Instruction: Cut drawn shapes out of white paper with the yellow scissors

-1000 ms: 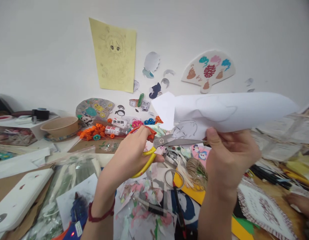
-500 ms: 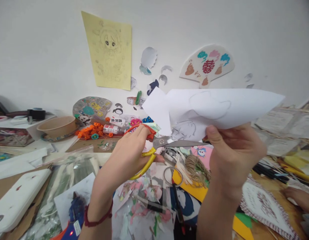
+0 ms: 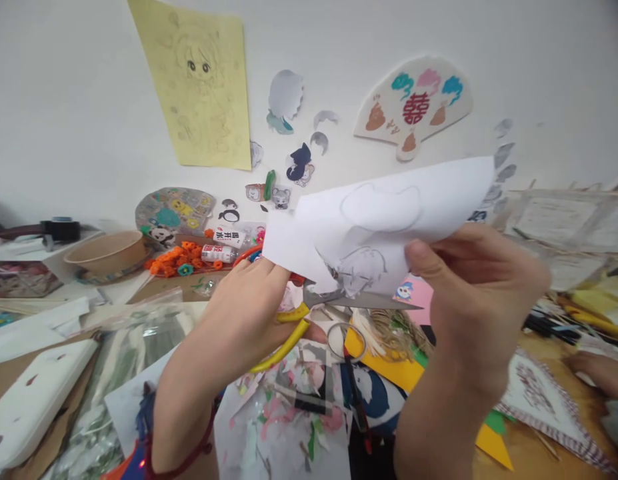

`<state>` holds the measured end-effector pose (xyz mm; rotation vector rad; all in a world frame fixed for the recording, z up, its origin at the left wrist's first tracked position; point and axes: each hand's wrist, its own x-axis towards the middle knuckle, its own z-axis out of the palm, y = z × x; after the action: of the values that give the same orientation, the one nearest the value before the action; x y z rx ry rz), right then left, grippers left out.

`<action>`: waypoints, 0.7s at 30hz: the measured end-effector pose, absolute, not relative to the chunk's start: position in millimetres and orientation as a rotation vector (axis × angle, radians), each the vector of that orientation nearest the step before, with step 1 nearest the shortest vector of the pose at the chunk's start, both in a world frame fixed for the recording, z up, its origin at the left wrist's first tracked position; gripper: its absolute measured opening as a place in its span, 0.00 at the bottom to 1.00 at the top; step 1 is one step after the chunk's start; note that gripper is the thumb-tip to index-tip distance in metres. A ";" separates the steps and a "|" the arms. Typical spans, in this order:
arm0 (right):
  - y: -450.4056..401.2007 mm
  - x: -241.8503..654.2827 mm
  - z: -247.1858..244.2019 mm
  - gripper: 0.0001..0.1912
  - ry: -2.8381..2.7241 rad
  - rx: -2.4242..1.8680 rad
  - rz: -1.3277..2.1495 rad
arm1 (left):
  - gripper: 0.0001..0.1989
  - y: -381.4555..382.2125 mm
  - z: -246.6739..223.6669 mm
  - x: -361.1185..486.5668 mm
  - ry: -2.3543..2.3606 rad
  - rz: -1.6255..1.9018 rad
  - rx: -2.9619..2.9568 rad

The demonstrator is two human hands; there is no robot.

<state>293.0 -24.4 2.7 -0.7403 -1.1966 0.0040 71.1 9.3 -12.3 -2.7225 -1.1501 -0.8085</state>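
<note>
My left hand [image 3: 253,303] is closed round the handles of a pair of scissors [image 3: 293,337] with yellow and red grips. The metal blades [image 3: 373,300] point right and lie at the lower edge of a white paper sheet [image 3: 333,227]. Pencil drawings show on the sheet: a rounded outline above and a small figure beside the blades. My right hand [image 3: 453,273] pinches the sheet's right part, thumb in front. A cut flap of the sheet hangs over the scissors' pivot and my left fingers.
Paper scraps [image 3: 289,413] lie below my hands, beside a red and black pen [image 3: 356,393]. A tan bowl [image 3: 106,257] stands left. A yellow drawing [image 3: 203,87] and a fan [image 3: 413,110] are up on the wall. Another person's hand [image 3: 599,373] is at far right.
The view has shifted, so the wall items sit higher. The sheet has tilted and moved left, its flap now covering part of the scissors' handles and my left fingers. Both hands keep their holds.
</note>
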 end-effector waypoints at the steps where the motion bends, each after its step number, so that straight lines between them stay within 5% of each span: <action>1: -24.9 293.1 2.7 0.09 -1.203 -0.735 0.003 | 0.22 9.1 -12.3 71.1 -1.142 -0.810 -2.727; 21: -23.2 289.8 9.2 0.04 -1.032 -0.689 -0.036 | 0.16 8.4 -5.5 71.5 -1.258 -0.862 -2.774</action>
<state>289.8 -23.2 9.2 -0.6885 -1.0323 -0.0360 71.5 8.4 -5.5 -2.7739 -1.2578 -0.8623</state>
